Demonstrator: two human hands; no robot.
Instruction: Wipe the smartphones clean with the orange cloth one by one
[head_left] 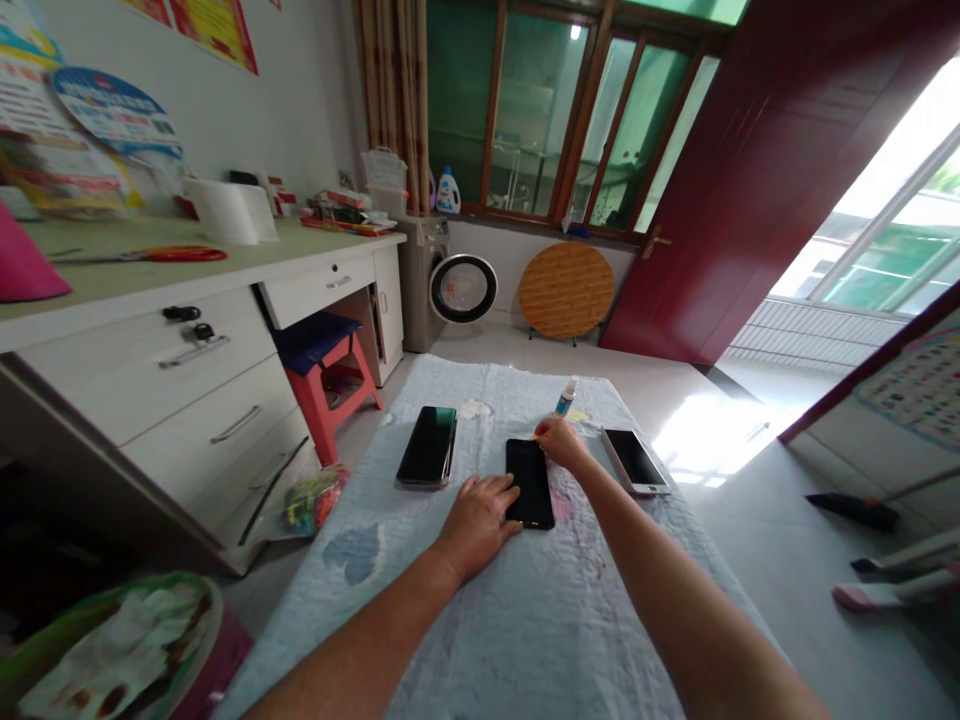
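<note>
A black phone (530, 485) lies screen up on the cloth-covered table. Against its left edge rests my left hand (480, 520), fingers stretched out and fairly flat, touching the side without wrapping round it. My right hand (559, 442) is at the phone's top right corner, its fingers pinched together. A small orange bit shows at those fingertips, too little to name. To the left lies another dark phone (427, 445), which seems to rest on something pale. A white phone (636, 461) with a dark screen lies on the right. Behind my right hand stands a small spray bottle (566, 397).
The light blue cloth (442, 640) covers the table. A white desk (202, 370) stands on the left, with a red stool (337, 390) by it. A waste bin (217, 640) is at the lower left. Farther back are a washing machine (420, 285) with its door open and a round wooden tabletop (566, 290).
</note>
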